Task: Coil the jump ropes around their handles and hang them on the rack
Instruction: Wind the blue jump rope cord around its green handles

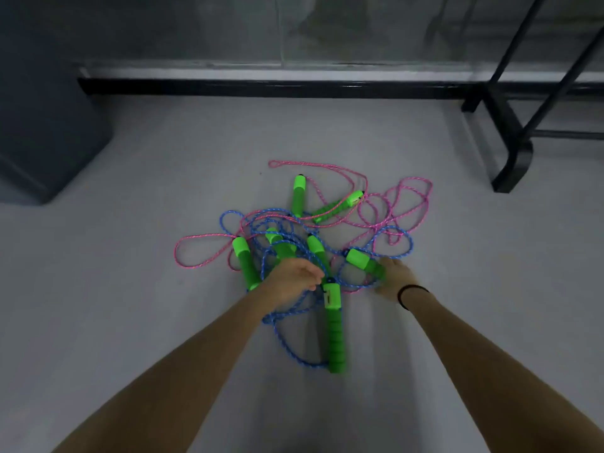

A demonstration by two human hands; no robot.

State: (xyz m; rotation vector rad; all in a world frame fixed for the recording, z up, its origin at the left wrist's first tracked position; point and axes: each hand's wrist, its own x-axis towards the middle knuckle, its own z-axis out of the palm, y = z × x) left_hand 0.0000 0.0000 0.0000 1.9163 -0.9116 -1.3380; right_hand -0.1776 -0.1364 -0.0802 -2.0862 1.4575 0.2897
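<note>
Both hands down in a tangled pile of jump ropes on the floor, starting to sort one out.

Left hand (pixel 295 278) loosely curled over blue rope (pixel 287 335) near the ridged green handle (pixel 334 328); whether anything is actually pinched cannot be told. Right hand (pixel 394 279) wrapped on the end of a smooth green handle (pixel 364 263), likely picking a pair to free from the knot. Pink rope (pixel 405 204) and blue rope looped over each other mid-floor, several more green handles scattered through the heap, some foam-ribbed, some smooth. Cords thin, braided, speckled. Nothing coiled yet. Black rack (pixel 510 138) standing far right, well apart from the pile, no rope seen on the visible part. Black band on right wrist.
</note>
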